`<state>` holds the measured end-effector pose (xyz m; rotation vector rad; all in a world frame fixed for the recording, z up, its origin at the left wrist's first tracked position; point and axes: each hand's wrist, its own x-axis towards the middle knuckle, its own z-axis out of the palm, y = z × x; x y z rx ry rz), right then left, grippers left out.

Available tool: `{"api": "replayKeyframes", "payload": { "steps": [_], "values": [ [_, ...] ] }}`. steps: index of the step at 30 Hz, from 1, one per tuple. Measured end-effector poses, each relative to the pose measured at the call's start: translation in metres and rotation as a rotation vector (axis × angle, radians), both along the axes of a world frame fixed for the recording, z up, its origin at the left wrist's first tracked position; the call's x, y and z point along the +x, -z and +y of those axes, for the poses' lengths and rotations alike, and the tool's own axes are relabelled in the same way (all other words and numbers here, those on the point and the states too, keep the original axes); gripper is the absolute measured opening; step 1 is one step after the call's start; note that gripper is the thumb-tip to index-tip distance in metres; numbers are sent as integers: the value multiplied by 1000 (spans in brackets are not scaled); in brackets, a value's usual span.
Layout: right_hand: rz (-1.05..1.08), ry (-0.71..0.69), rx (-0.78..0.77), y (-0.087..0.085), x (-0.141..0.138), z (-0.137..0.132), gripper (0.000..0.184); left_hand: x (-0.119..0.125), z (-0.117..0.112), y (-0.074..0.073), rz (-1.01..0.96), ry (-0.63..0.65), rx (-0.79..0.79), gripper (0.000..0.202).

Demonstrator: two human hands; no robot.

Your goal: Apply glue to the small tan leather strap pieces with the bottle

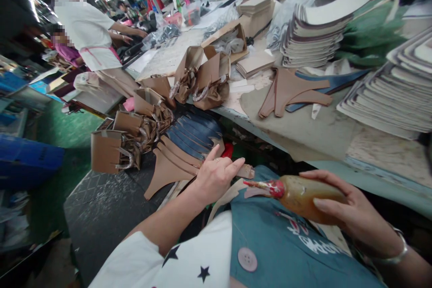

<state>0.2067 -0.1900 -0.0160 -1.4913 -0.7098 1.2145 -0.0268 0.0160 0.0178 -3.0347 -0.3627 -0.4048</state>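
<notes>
My right hand [357, 209] is wrapped round an amber squeeze bottle of what looks like glue [299, 198]. Its red, crusted nozzle points left, towards my left hand [216, 175]. That hand rests over the narrow ends of fanned tan leather-like pieces [168, 168], with fingers spread; its thumb and fingertip undersides are partly hidden. A tan strip end [246, 171] sticks out beyond the fingers, close to the nozzle. Dark blue pieces of similar shape [191, 135] lie fanned just behind the tan ones.
Brown bag-like pieces with plastic-wrapped handles [128, 144] line the black board [101, 202]. On the long bench [337, 139] lie more tan cut pieces [286, 92] and curved stacked panels [313, 36]. A person in white [86, 27] stands at far left, near blue bins [27, 159].
</notes>
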Motion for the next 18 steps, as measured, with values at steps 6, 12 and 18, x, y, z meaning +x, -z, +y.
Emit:
{"api": "replayKeyframes", "payload": {
  "steps": [6,12,18],
  "values": [
    [-101,100,-17,16,5,11,49,-3,3,5,-22,9,1,37],
    [-9,153,15,15,-2,14,49,-3,5,4,-10,-38,9,38],
    [-32,265,46,22,-1,25,50,-2,14,2,-23,-99,-50,40]
  ]
}}
